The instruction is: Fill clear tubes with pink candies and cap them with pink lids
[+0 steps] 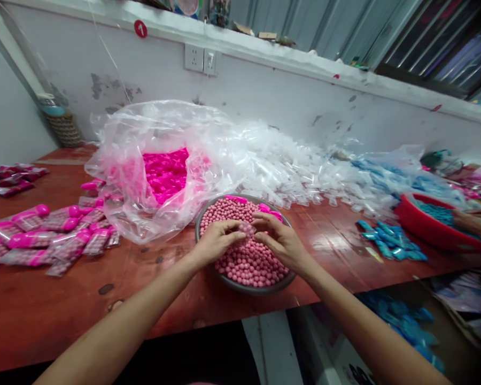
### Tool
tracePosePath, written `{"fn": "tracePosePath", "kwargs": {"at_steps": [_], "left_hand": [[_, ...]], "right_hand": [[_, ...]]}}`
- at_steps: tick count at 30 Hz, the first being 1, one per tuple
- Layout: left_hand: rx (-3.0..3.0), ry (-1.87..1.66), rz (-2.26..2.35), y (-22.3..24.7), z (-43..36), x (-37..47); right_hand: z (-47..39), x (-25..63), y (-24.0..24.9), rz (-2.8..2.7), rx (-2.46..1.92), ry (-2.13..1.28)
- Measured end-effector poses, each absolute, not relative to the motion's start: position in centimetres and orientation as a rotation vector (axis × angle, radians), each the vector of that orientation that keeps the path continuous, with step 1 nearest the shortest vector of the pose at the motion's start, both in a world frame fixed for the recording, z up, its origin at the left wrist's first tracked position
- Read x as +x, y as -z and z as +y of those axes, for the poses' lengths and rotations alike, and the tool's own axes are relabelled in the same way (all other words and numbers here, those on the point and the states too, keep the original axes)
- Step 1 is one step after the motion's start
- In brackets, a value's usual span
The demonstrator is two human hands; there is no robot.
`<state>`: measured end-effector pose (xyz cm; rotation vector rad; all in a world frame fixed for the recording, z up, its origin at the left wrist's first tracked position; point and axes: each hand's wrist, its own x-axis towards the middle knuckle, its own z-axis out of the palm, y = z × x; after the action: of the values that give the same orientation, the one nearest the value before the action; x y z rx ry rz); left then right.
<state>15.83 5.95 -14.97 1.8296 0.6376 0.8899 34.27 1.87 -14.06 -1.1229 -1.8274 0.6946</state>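
Over a dark round bowl (pixel 248 290) full of pink beads (pixel 256 267), my left hand (pixel 216 243) and my right hand (pixel 284 243) meet around a small clear plastic container (pixel 247 230) with pink beads inside. The left thumb and fingers pinch its left side. On the other side, my right fingertips close on its right end. Some bright pink caps (pixel 269 210) lie on the beads at the bowl's back edge. Filled, pink-capped containers (pixel 36 235) are heaped on the table at the left.
Behind the bowl stands a clear plastic bag (pixel 124 128) holding pink caps (pixel 166 174). Clear empty containers (pixel 280 166) are piled to its right. A red bowl (pixel 414 227) of blue beads stands at the right by another person's hand (pixel 475 224), near blue-capped containers (pixel 393 240).
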Motion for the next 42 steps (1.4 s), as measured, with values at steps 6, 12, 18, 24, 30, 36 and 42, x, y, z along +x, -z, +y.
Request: {"fn": "tracePosePath", "kwargs": {"at_steps": [6,12,18,24,30,36,42], "left_hand": [[1.923,-0.888,0.599,14.7,5.5,15.2],[2.150,-0.935,0.642,15.7,4.8,14.7],[1.815,-1.150,0.855,16.4,5.2,14.8],[1.427,-1.138,0.699,16.4,5.0,15.6],[1.397,-1.167,0.675,16.3,4.6,16.0],[1.397,-1.206,0.625,16.1,5.2,16.0],[1.395,-1.244,0.579,15.6,5.7,15.9]], "right_hand": [[1.2,34.8,13.1,-2.156,-1.049,-0.362],[-1.2,33.1,15.4,-2.047,-1.238,-0.288],[-2.2,35.1,15.7,-1.944,-1.393,-0.100],[0.6,41.1,13.4,-1.906,-2.235,0.000],[3.5,40.1,13.5,-1.899,-2.557,0.051],[4.5,39.1,13.0,-2.006,-2.615,0.009],[3.9,38.5,13.0,-2.087,-2.574,0.057]]}}
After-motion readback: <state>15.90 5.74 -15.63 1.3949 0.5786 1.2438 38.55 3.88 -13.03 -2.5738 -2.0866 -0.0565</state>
